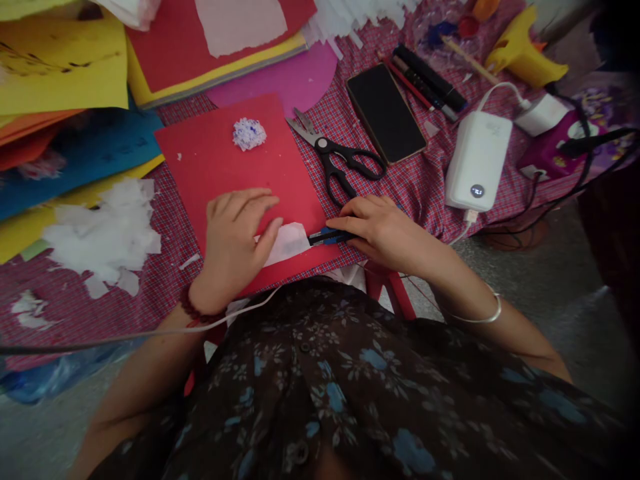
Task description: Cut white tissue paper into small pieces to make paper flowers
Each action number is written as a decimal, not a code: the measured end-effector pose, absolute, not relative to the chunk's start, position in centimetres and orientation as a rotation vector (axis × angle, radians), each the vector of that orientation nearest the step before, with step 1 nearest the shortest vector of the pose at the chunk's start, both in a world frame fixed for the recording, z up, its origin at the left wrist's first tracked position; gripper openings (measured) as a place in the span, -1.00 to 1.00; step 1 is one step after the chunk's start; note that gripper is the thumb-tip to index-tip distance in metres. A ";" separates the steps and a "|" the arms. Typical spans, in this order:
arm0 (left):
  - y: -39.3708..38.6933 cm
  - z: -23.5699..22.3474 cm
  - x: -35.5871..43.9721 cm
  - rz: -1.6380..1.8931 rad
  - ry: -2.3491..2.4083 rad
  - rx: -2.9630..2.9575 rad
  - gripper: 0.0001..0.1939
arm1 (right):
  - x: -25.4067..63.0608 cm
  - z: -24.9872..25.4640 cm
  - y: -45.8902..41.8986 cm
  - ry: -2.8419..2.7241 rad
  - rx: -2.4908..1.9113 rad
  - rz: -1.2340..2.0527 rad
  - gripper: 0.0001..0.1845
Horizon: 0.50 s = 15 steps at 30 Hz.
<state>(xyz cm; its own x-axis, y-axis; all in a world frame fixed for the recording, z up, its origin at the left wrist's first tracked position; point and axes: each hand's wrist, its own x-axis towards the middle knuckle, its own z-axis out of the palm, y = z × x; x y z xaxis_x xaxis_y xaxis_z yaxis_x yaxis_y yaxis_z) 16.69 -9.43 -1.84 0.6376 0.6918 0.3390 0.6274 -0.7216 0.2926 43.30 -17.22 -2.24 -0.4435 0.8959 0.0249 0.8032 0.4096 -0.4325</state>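
A red sheet [237, 180] lies on the checked cloth before me, with a folded white paper strip [291, 241] along its near edge. My left hand [233, 243] rests on the sheet with its fingers spread, the thumb against the strip's left part, which the hand partly hides. My right hand [383, 233] is closed round a small blue-and-black stapler [327, 236]; its black end meets the strip's right end. Farther up the red sheet sits a crumpled white ball with blue specks [249, 134]. Black-handled scissors [340, 157] lie open at the sheet's right edge.
A phone [386, 113], several pens [425, 80], a white power bank [479, 160] and a yellow glue gun [527, 50] are at the right. White paper scraps [107, 230] and coloured sheets [65, 63] cover the left. A pale cable [175, 331] crosses my left wrist.
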 end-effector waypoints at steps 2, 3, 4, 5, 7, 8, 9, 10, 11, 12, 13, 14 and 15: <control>-8.8 -1.2 16.9 0.580 1.068 2.699 -0.72 | 43.3 -2.2 -17.2 -2.417 -1.483 0.534 -0.62; -8.6 -1.0 17.2 0.512 1.019 2.707 -0.69 | 43.3 -2.2 -17.2 -2.418 -1.485 0.538 -0.62; -8.3 -1.0 17.5 0.428 0.954 2.721 -0.65 | 43.3 -2.1 -17.2 -2.418 -1.488 0.542 -0.62; -8.1 -1.1 18.0 0.346 0.885 2.734 -0.61 | 43.3 -2.1 -17.2 -2.418 -1.491 0.548 -0.62; -7.6 -1.8 18.9 0.221 0.765 2.751 -0.53 | 43.3 -2.1 -17.1 -2.413 -1.489 0.567 -0.62; -7.3 -2.3 19.3 0.177 0.720 2.755 -0.50 | 43.3 -2.1 -17.1 -2.411 -1.486 0.576 -0.61; -7.0 -2.8 19.6 0.144 0.688 2.757 -0.47 | 43.3 -2.1 -17.0 -2.412 -1.483 0.580 -0.61; -6.7 -3.3 19.8 0.123 0.668 2.758 -0.45 | 43.4 -2.1 -17.0 -2.416 -1.483 0.581 -0.60; -6.4 -3.9 19.9 0.114 0.658 2.760 -0.44 | 43.4 -2.1 -17.0 -2.423 -1.485 0.578 -0.60; -6.2 -4.3 19.9 0.113 0.658 2.764 -0.43 | 43.4 -2.1 -17.1 -2.431 -1.488 0.578 -0.60; -6.0 -4.8 19.8 0.116 0.664 2.768 -0.43 | 43.4 -2.0 -17.2 -2.437 -1.490 0.580 -0.60; -6.0 -5.1 19.7 0.119 0.672 2.770 -0.42 | 43.3 -2.0 -17.5 -2.436 -1.495 0.587 -0.60; -5.9 -5.3 19.7 0.123 0.681 2.770 -0.42 | 43.2 -1.9 -17.8 -2.428 -1.506 0.597 -0.60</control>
<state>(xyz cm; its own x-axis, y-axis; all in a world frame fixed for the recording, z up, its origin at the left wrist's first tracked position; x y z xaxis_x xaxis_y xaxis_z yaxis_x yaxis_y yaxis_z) 19.67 -5.92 -5.34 0.8850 0.4653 0.0147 0.4410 -0.8480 0.2942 43.25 -17.81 -1.91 -0.4493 0.8931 -0.0241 0.8025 0.3916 -0.4502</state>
